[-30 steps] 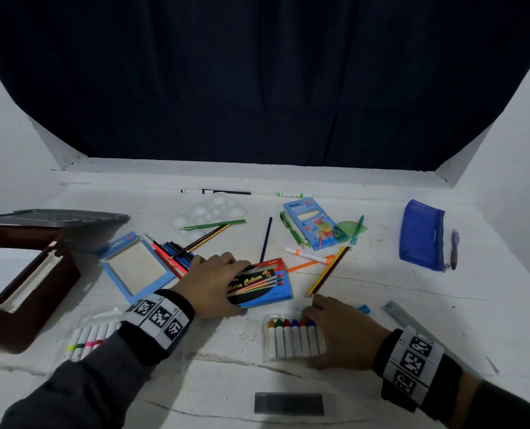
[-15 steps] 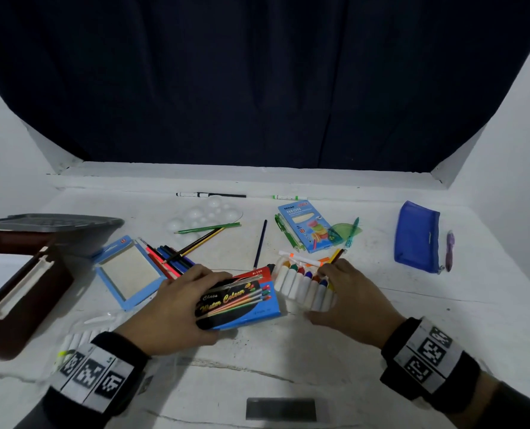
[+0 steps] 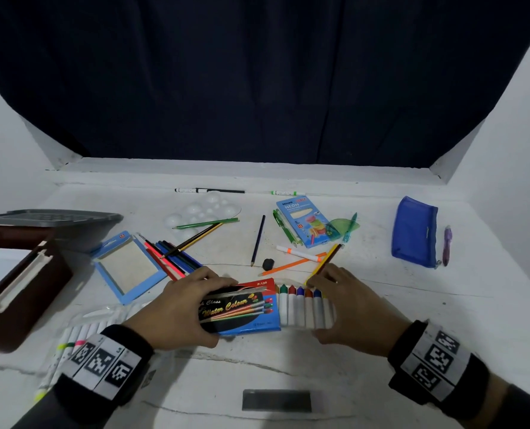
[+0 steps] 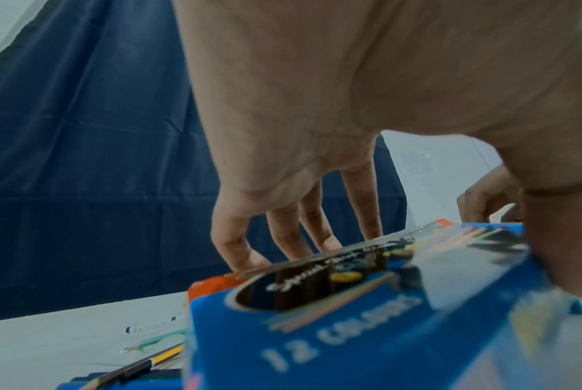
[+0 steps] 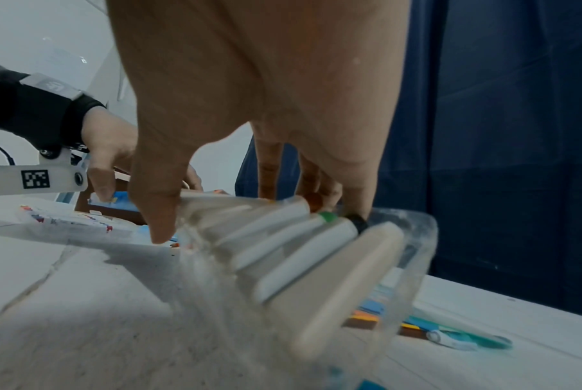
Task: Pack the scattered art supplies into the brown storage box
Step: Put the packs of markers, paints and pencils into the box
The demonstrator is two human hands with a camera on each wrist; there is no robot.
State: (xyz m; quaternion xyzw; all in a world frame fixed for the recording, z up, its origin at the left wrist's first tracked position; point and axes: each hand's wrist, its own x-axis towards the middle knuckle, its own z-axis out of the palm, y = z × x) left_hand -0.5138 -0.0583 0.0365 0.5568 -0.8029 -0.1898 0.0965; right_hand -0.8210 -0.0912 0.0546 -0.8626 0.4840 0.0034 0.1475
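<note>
Both grips are taken: the left hand (image 3: 177, 308) clamps the watercolour box (image 3: 242, 308) with fingers curled over its far edge and thumb at the near edge, and the right hand (image 3: 350, 308) pinches the clear crayon case (image 3: 304, 308) the same way, both lifted just off the worktop (image 3: 381, 351) and side by side, edges touching.

Going left to right: the brown box (image 3: 25, 305) sits open at the far left edge, with a grey lid (image 3: 50, 218) behind it; a clear pack of white markers (image 3: 81, 335) lies near the left wrist; a blue card frame (image 3: 127, 264) and a fan of loose coloured pencils (image 3: 171, 258) follow; then a white palette (image 3: 205, 212), the 2 held packs, a neon pencil box (image 3: 304, 221), and a blue pouch (image 3: 414, 232) with 1 purple pen (image 3: 448, 243) beside it.

The watercolour box is probably light, stiff cardboard, best held across its short width. The crayon case looks slippery and slightly flexible, so pinching both long rims seems safest; tilted, its crayons could spill. At least 6 crayons show in it, 5 with coloured tips in the head view.
</note>
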